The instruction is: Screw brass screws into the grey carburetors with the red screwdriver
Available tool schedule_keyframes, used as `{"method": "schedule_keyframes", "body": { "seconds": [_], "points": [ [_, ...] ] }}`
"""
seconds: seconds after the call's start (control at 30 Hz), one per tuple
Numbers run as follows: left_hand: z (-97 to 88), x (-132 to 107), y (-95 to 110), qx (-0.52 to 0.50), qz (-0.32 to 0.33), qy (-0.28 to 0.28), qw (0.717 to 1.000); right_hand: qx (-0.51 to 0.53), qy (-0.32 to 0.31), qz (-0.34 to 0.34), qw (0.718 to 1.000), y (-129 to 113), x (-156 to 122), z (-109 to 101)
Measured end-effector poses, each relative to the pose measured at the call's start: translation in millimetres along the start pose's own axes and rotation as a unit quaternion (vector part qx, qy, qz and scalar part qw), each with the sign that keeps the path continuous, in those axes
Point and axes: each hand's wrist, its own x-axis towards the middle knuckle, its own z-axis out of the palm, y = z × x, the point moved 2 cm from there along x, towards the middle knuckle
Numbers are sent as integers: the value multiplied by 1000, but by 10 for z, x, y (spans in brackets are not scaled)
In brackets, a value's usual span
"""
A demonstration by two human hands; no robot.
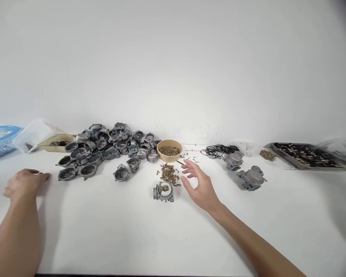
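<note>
The right hand hovers with its fingers spread apart and holds nothing. It is just beside the loose heap of brass screws and a little above and to the right of the single carburetor body, which lies near the middle of the tabletop. The left hand rests far to the left with curled fingers; I cannot tell if something small is inside it.

The screws are tiny and lie close together, so I think a fine pinch of thumb and forefinger on one screw at the edge of the heap is better than a wide grasp. The carburetor body looks easy to tip, so the other hand could steady it.

Behind stand a round bowl of more screws, a pile of grey housings, black O-rings and an assembled carburetor.
</note>
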Motion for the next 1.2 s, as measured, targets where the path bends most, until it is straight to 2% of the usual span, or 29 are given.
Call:
{"method": "schedule_keyframes", "body": {
  "seconds": [0.1,0.2,0.27,0.3,0.37,0.4,0.43,0.5,0.57,0.67,0.73,0.8,0.87,0.93,1.0,1.1,1.17,1.2],
  "points": [
    [-31,23,437,-14,-19,12,1000,-7,-7,-3,1000,-14,-13,32],
    [18,141,586,-27,-51,44,997,-15,-7,-6,1000,-25,-31,74],
    [180,162,646,-37,-63,32,997,-24,-11,-3,1000,-14,-39,100],
    [308,139,701,-42,-55,2,998,-28,-16,0,999,-3,-42,113],
    [638,26,883,-48,25,-153,987,-33,-27,10,999,24,-47,133],
    [788,-51,974,-25,61,-203,977,-33,-32,15,999,35,-49,140],
    [910,-123,1051,4,85,-225,971,-32,-35,17,999,40,-50,144],
    [1057,-228,1130,52,95,-230,967,-30,-34,15,999,36,-52,144],
    [1083,-267,1121,68,83,-223,969,-28,-28,9,999,16,-54,140],
    [979,-235,1053,43,65,-210,975,-20,-13,-3,1000,-11,-62,134],
    [875,-202,1056,-18,62,-183,981,-4,13,-30,999,-23,-75,129],
    [781,-194,1130,-145,71,-150,975,15,51,-80,995,-45,-96,126],
    [723,-232,1263,-317,90,-131,935,33,74,-129,988,-85,-124,133],
    [714,-324,1429,-479,103,-133,862,40,68,-154,985,-145,-153,159],
    [744,-463,1608,-592,115,-142,785,43,38,-156,986,-211,-183,206],
    [806,-698,1854,-693,157,-149,688,57,-12,-140,988,-280,-227,283],
    [842,-820,1968,-723,181,-157,648,69,-8,-139,988,-295,-248,305],
    [858,-861,2004,-729,187,-161,639,69,2,-143,987,-296,-253,305]
  ]
}}
